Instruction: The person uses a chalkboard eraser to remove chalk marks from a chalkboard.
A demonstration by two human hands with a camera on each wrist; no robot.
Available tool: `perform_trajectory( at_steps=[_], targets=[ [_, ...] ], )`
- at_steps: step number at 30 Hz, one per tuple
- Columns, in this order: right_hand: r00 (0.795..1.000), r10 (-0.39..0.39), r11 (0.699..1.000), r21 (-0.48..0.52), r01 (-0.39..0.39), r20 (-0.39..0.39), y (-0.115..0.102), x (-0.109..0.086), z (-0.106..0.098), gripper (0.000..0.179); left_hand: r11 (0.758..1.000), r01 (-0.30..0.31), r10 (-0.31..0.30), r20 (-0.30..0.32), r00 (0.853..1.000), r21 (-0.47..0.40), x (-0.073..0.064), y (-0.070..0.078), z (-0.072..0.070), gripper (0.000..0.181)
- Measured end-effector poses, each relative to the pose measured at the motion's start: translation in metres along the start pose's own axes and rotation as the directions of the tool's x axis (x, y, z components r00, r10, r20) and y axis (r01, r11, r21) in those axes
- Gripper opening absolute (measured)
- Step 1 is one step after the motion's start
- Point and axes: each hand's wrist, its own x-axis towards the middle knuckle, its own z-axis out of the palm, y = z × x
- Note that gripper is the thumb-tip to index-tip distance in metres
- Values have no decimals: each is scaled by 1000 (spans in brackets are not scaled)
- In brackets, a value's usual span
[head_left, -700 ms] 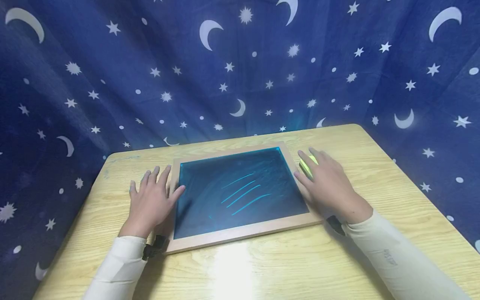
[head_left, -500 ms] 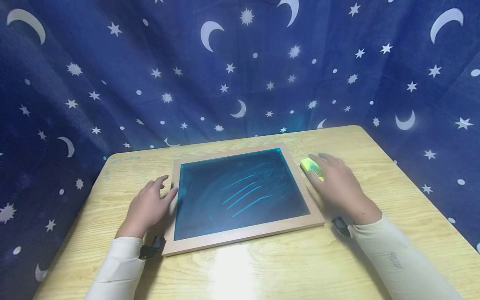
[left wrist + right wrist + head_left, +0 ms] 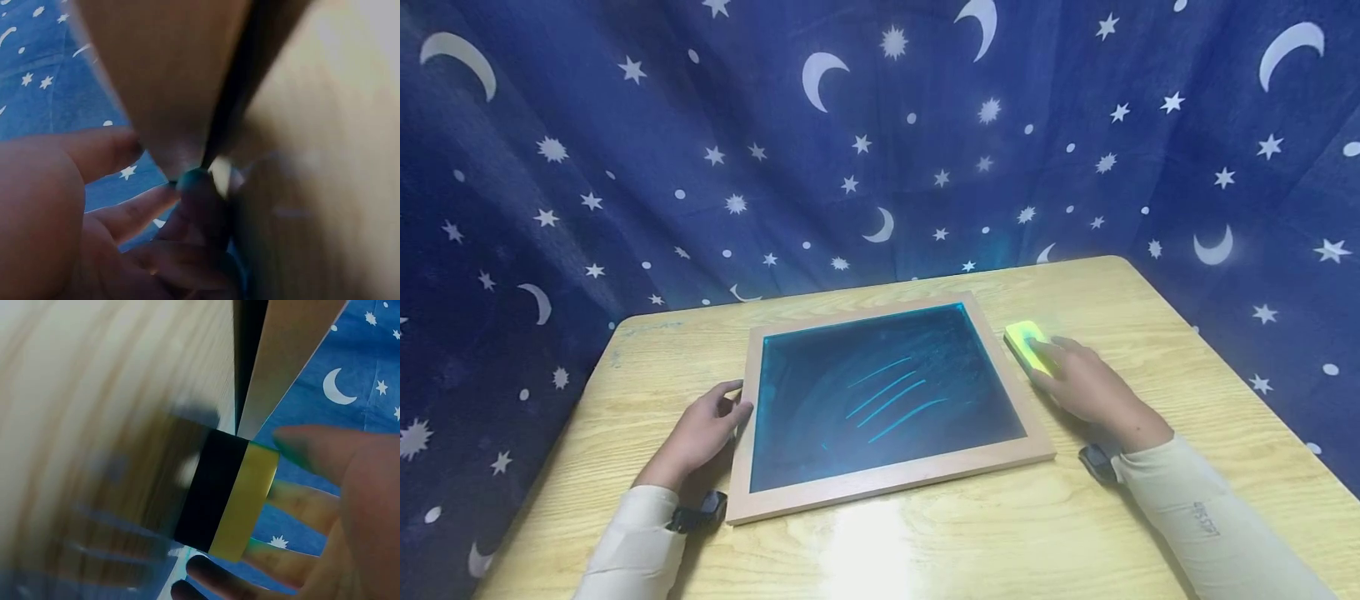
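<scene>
Right hand (image 3: pixel 1090 383) has fingers and thumb curled on the near end of the yellow-and-black eraser (image 3: pixel 1027 340), just right of the chalkboard (image 3: pixel 808 400), beside its frame; can't tell if it's fully down on the bench (image 3: pixel 1120 325). Left hand (image 3: pixel 700 429) has bent fingers and thumb on the chalkboard's left edge, hold looks light. Risks as I judge them: chalkboard skids or twists under side load if that hold is slack; eraser pivots, being held off-centre; blue-green tint on the fingertips could smear the slate. Count: one chalkboard, one eraser, two hands, two wrist cameras (image 3: pixel 702 510), four long blue strokes (image 3: pixel 889 403), one small tick (image 3: pixel 825 447).
</scene>
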Motion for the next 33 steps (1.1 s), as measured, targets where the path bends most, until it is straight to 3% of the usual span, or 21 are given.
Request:
perform_trajectory(
  at_steps=[6, 13, 18, 27, 33],
  targets=[
    [1000, -21, 1000, -6, 21, -5, 3, 2, 4, 55, 1000, -16, 16, -3, 1000, -1, 4, -3, 3, 64],
    [1000, 5, 1000, -4, -5, -2, 2, 2, 3, 58, 998, -66, 66, 9, 998, -1, 5, -5, 3, 66],
    [1000, -5, 1000, -4, 5, 1, -1, 1, 4, 63, 998, -62, 62, 13, 998, -5, 3, -8, 3, 66],
    [999, -31, 998, -54, 30, -29, 1, 0, 6, 56, 999, -49, 49, 28, 998, 12, 2, -6, 3, 65],
    [998, 1, 999, -50, -4, -68, -3, -3, 0, 56, 999, -45, 45, 26, 999, 10, 2, -4, 3, 65]
  ],
)
